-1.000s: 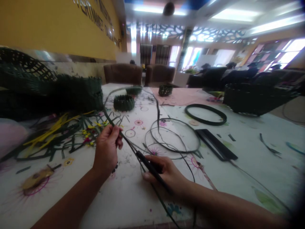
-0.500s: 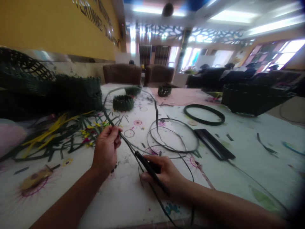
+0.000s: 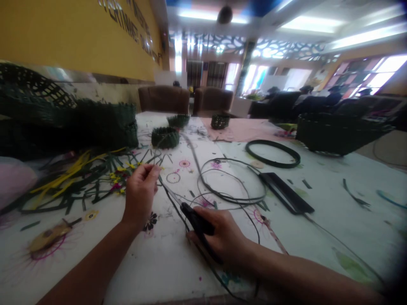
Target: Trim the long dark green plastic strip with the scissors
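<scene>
Black-handled scissors (image 3: 197,221) held in the right hand (image 3: 219,233), fingers curled firmly around them.
Left hand (image 3: 140,190) pinches a thin dark strip (image 3: 170,199) between its fingertips, above the printed desk (image 3: 152,262), near coiled strips (image 3: 222,195).

The left hand (image 3: 140,195) pinches at the fingertips; the right hand (image 3: 222,236) curls closed, knuckles up.

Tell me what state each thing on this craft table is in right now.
Left hand: pinching a thin dark strip.
Right hand: closed around black-handled scissors.
Woven ring: lying flat, tightly woven.
Loose strip coil: loosely looped, lying on the tablecloth.
Dark hoop: lying flat, closed.
Dark woven basket: sitting at the table's right edge, woven closely.
</scene>
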Demonstrator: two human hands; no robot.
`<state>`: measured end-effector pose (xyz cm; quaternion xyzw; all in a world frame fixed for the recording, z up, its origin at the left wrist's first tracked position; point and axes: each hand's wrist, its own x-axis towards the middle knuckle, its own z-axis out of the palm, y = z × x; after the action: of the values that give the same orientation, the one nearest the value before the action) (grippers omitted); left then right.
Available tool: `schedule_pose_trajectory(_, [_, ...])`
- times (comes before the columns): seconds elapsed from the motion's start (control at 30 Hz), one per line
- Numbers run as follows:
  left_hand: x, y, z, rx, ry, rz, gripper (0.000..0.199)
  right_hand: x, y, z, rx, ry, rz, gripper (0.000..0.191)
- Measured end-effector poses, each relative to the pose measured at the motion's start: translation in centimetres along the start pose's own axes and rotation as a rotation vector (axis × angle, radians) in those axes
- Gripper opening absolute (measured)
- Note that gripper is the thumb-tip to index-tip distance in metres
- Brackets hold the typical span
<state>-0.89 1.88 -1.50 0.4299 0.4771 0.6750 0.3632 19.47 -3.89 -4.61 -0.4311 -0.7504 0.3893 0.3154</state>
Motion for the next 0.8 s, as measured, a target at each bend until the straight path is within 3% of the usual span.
schedule_pose_trajectory(0.17, [0.9,0.2,-0.5,-0.04,-0.039,-0.021,0.02,0.2,0.0,-0.1,0.041,-0.036,0.042,0.015])
schedule_pose_trajectory(0.43, [-0.6,0.6,0.8,-0.121,-0.054,-0.085,0.015,0.6,0.7,-0.2,0.209,-0.096,0.053,0.033])
schedule_pose_trajectory(0.67, [-0.8,0.6,0.9,-0.189,-0.03,-0.143,0.012,0.4,0.3,0.0,0.357,-0.134,0.055,0.021])
schedule_pose_trajectory(0.8, [-0.9,0.6,0.9,-0.206,-0.034,-0.158,0.013,0.3,0.1,0.1,0.397,-0.131,0.04,0.025])
